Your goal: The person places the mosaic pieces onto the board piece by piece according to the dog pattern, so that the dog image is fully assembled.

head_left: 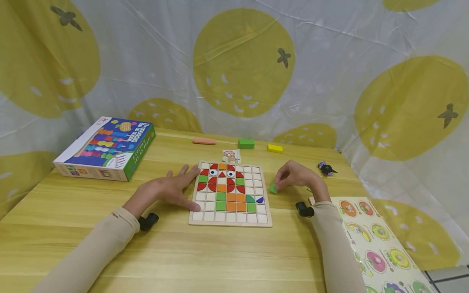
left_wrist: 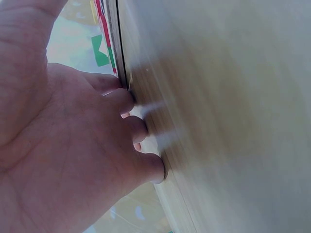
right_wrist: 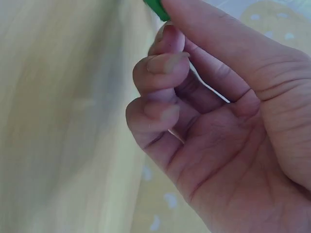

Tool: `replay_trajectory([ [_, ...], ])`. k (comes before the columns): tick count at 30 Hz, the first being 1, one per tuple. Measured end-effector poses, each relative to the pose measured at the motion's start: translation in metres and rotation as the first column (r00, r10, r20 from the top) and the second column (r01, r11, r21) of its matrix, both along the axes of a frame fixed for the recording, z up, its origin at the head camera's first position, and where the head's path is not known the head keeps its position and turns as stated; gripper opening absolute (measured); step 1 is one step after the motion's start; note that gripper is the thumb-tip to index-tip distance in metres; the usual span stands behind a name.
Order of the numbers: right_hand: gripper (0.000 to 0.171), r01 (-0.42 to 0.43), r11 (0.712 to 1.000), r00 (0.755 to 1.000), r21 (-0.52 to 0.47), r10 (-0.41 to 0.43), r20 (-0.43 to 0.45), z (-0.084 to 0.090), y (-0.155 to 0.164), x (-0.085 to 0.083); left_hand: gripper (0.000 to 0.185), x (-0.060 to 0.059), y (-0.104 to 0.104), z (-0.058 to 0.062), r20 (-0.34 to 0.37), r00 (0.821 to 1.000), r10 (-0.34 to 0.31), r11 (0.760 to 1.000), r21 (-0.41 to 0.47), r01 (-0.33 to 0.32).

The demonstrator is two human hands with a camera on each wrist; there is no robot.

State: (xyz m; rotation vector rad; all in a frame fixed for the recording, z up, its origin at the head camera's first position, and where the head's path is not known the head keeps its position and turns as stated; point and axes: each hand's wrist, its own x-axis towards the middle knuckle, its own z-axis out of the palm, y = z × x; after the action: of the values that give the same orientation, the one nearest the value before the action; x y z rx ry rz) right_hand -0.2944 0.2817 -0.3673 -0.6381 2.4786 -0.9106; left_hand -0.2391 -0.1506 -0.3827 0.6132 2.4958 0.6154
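A wooden grid board [head_left: 230,224] lies on the table, with red, orange, green and white tiles forming a figure with two eyes. My left hand [head_left: 172,189] is spread at its left side, thumb and a finger resting on the border; in the left wrist view its fingertips [left_wrist: 154,169] touch the wooden surface. Just off the board's right edge, my right hand [head_left: 294,175] pinches a small green piece [head_left: 272,188] between thumb and finger. Only a corner of that green piece [right_wrist: 156,8] shows in the right wrist view. A blue half-round piece [head_left: 260,200] sits in a right-hand cell.
A colourful toy box [head_left: 106,146] stands at the left. Behind the board lie a picture card [head_left: 231,156] and pink [head_left: 204,141], green [head_left: 246,143] and yellow blocks [head_left: 275,148]. At right are a black-and-purple object [head_left: 327,168] and a fruit puzzle board [head_left: 366,219] beside the right forearm.
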Motion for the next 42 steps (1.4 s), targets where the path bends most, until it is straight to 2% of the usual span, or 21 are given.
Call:
replay_trajectory([
  [4,0.009,-0.097,0.992,0.995,-0.084,0.099,0.012,0.007,-0.021,0.003,0.132,-0.001,-0.001,0.001,-0.007,1.0,-0.002,1.0,-0.004,0.002],
  [8,0.008,-0.189,0.975,0.98,-0.119,0.195,0.04,0.011,-0.053,0.009,0.131,0.0,0.0,0.001,-0.016,1.0,-0.007,1.0,-0.003,0.007],
  [15,0.006,-0.31,0.947,0.95,-0.088,0.313,0.02,0.008,-0.109,0.029,0.13,0.001,0.002,0.001,-0.018,1.0,-0.012,1.0,-0.001,0.012],
  [22,0.005,-0.445,0.894,0.895,-0.052,0.442,-0.058,0.005,-0.143,0.044,0.129,0.001,0.002,0.001,-0.025,1.0,-0.012,1.0,-0.008,0.012],
  [26,0.006,-0.455,0.89,0.89,-0.035,0.452,-0.064,0.002,-0.152,0.049,0.129,0.001,0.001,0.001,-0.021,1.0,-0.011,1.0,0.003,0.011],
  [32,0.007,-0.436,0.9,0.898,0.011,0.435,-0.065,0.0,-0.158,0.053,0.13,0.0,0.0,0.0,-0.017,1.0,-0.009,1.0,0.013,0.009],
  [37,0.01,-0.438,0.899,0.895,0.026,0.439,-0.083,0.001,-0.161,0.056,0.13,0.0,-0.001,-0.001,-0.019,1.0,-0.013,1.0,0.007,0.013],
  [42,0.011,-0.413,0.91,0.905,0.045,0.415,-0.093,0.002,-0.163,0.059,0.13,0.0,-0.001,-0.001,-0.025,1.0,-0.018,1.0,0.005,0.018],
])
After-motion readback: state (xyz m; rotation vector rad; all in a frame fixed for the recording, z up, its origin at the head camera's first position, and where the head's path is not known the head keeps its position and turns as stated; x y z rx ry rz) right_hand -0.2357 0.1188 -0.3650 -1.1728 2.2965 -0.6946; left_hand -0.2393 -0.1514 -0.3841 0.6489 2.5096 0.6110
